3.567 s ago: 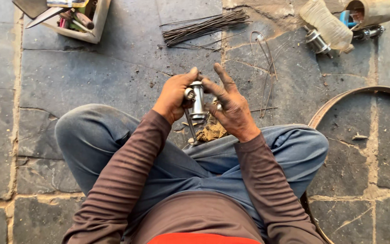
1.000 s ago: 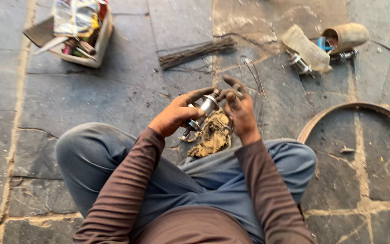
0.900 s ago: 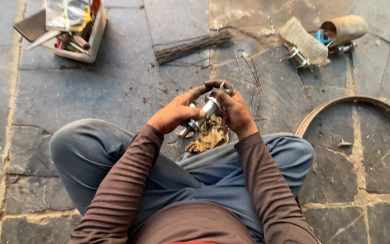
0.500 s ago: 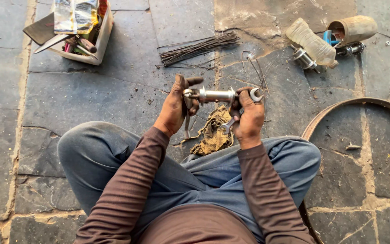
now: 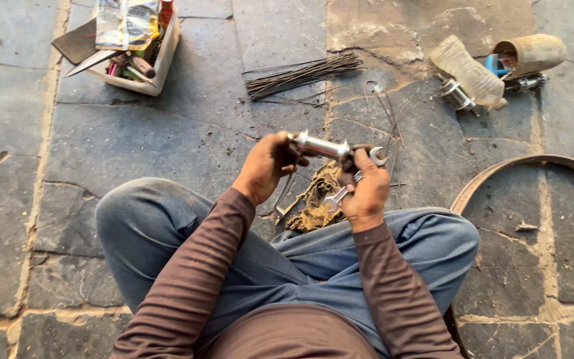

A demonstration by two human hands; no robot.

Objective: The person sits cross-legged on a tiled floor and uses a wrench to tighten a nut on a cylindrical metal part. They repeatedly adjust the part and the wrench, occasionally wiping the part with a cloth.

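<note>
We are holding the shiny wheel hub (image 5: 320,145) over our lap, left hand (image 5: 267,166) squeezing one end, right hand (image 5: 365,189) gripping a spanner (image 5: 357,178) on the other. The spanner could be slipping off and pinching us.

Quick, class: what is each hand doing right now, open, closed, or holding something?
Left hand: closed on one end of the metal hub.
Right hand: closed on a wrench at the hub's other end.

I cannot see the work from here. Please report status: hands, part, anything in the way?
Left hand grips one end of metal hub. Right hand holds the other end, with a wrench. Dirty rag lies below; nothing blocks.
</note>
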